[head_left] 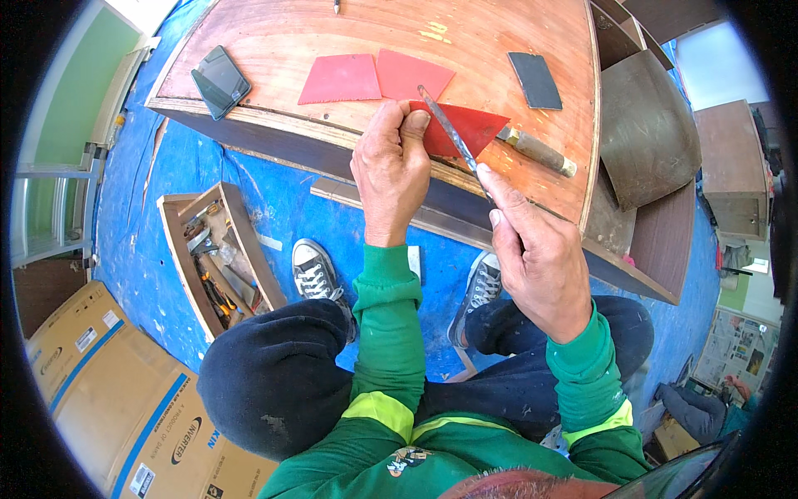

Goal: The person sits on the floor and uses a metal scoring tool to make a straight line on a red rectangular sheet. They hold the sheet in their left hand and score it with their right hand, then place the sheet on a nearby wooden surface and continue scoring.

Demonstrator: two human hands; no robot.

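My left hand (392, 162) pinches the corner of a thin, stiff red sheet (475, 131) between thumb and fingers, at the near edge of a wooden tabletop. In my right hand (539, 254) is a long, narrow, dark metal blade-like tool (447, 123), its far end lying across the red sheet close to my left thumb. Whether it is a file or a blade I cannot tell. Two more red pieces (341, 79) lie flat just beyond. Beside the held sheet rests a tool with a worn round handle (540, 153); its other end is hidden under the sheet.
On the wooden top (274, 41) lie a smartphone (220, 81) at left and a dark rectangular piece (535, 81) at right. An open wooden toolbox (172, 224) stands on the blue floor sheet (141, 291). Cardboard (108, 391) is at lower left; a curved brown panel (652, 129) leans at right.
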